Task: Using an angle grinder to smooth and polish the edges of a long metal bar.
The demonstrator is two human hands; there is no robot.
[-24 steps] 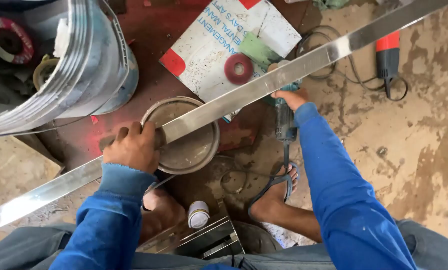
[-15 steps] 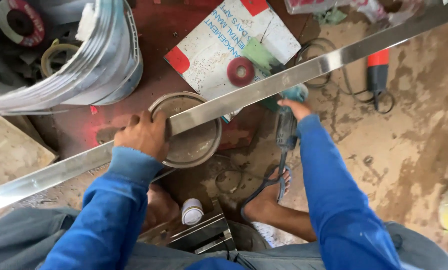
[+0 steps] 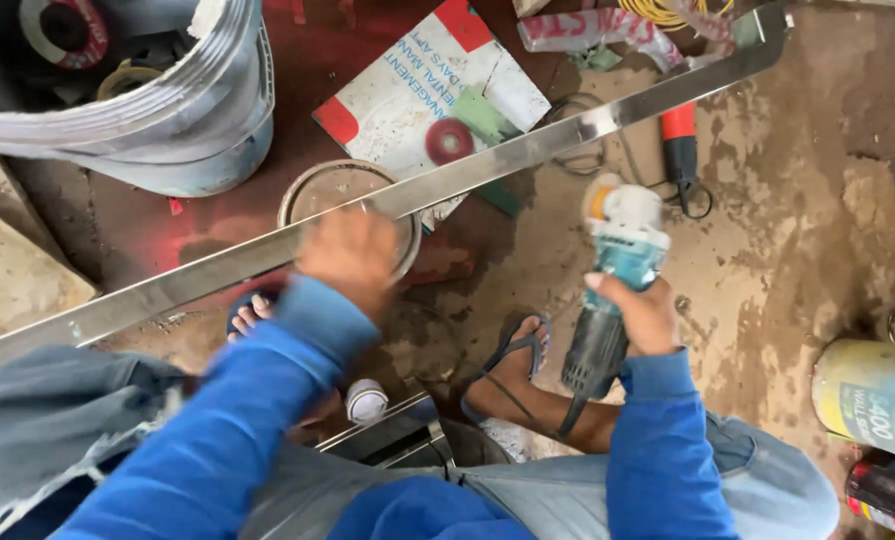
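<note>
Head view: left hand [image 3: 352, 255], motion-blurred, rests on a long shiny metal strip [image 3: 527, 150] that runs diagonally from near left to far right above the floor [image 3: 787, 230]; its fingers are too blurred to tell whether they grip. Right hand [image 3: 639, 315] has its fingers wrapped around the body of a teal angle grinder [image 3: 617, 270], held near the strip's middle, just on its near side. A round tin lid [image 3: 332, 190] lies under the strip; a grey bucket [image 3: 167, 120] sits far left; a sandalled foot [image 3: 512, 365] lies beside the grinder.
</note>
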